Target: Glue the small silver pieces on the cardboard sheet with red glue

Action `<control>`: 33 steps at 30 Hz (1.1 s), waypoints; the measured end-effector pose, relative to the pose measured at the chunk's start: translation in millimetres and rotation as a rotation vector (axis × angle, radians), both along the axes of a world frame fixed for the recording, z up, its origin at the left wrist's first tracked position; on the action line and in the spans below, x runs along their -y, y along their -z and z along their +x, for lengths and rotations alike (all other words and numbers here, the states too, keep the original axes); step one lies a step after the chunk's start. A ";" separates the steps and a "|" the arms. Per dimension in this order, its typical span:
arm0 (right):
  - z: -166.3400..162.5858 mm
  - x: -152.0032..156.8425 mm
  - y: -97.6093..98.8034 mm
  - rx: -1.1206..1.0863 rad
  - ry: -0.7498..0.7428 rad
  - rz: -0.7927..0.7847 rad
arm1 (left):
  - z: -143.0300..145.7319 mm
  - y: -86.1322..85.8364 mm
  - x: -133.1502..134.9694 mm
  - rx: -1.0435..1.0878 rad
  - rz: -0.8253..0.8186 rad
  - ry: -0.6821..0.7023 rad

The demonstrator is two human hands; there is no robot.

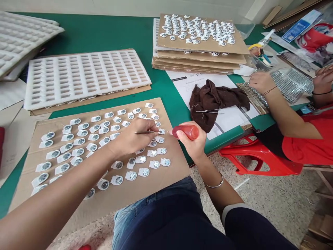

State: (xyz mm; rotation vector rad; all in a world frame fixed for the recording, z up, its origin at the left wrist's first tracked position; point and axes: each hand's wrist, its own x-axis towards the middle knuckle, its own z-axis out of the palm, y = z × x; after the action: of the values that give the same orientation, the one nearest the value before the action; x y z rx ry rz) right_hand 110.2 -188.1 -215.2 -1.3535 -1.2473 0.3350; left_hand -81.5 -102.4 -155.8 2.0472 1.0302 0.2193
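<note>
My left hand (pixel 137 135) is closed on slim metal tweezers (pixel 143 132), whose tip is hidden by the fingers. It hovers over the right part of a brown cardboard sheet (pixel 78 213). Rows of small round silver pieces on white tabbed backings (pixel 144 172) cover the sheet. In my right hand (pixel 194 144) is a red squeeze bottle (pixel 188 132), lying nearly level with its thin nozzle pointing left. The nozzle end is close to one round piece (pixel 161 132) beside my left fingertips; whether it touches cannot be made out.
A white foam grid tray (pixel 85 76) lies behind the sheet. At the back stands a cardboard stack (pixel 197 64) topped with similar round pieces. A brown cloth (pixel 208 100) with tweezers on it rests on paper. To the right, a co-worker's hand (pixel 262 83) works near a red stool (pixel 265 161).
</note>
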 end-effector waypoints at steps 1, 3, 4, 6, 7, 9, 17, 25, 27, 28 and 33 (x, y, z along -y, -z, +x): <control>-0.2 -0.3 -0.1 0.000 -0.001 -0.003 | -0.3 0.8 -0.1 0.010 0.001 0.000; -0.6 -0.8 -0.4 0.002 -0.002 -0.009 | -0.6 1.9 -0.1 0.022 0.004 0.001; -0.8 -1.0 -0.6 0.002 -0.003 -0.010 | -0.6 2.1 -0.1 0.024 0.008 0.000; -1.0 -1.5 -0.9 0.001 -0.006 -0.009 | -0.5 1.6 0.2 0.020 0.017 0.000; -1.0 -1.7 -1.0 0.000 -0.008 -0.009 | -0.5 1.2 0.3 0.018 0.020 0.002; -0.9 -2.1 -1.2 -0.001 -0.011 -0.012 | -0.4 0.3 0.5 0.019 0.022 0.005; -0.6 -1.5 -2.1 0.018 -0.022 0.011 | -0.8 -0.1 0.1 0.014 0.005 0.009; -2.0 -0.6 -4.1 0.054 -0.027 0.075 | 0.3 -1.2 0.2 0.025 0.012 0.013; -2.3 -0.2 -4.5 0.057 -0.027 0.081 | 0.3 -1.3 -0.2 0.023 0.023 0.016; -2.4 0.1 -4.6 0.060 -0.028 0.078 | 0.3 -1.3 -0.3 0.022 0.027 0.017; -2.6 1.1 -4.6 0.081 -0.026 0.062 | 0.1 -0.8 -0.5 0.033 -0.009 0.027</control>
State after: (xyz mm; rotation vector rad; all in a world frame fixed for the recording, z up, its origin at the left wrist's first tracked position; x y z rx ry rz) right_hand 107.6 -189.2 -210.5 -1.3101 -1.3325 0.2599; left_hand -81.4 -101.8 -154.9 2.0423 0.9810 0.2329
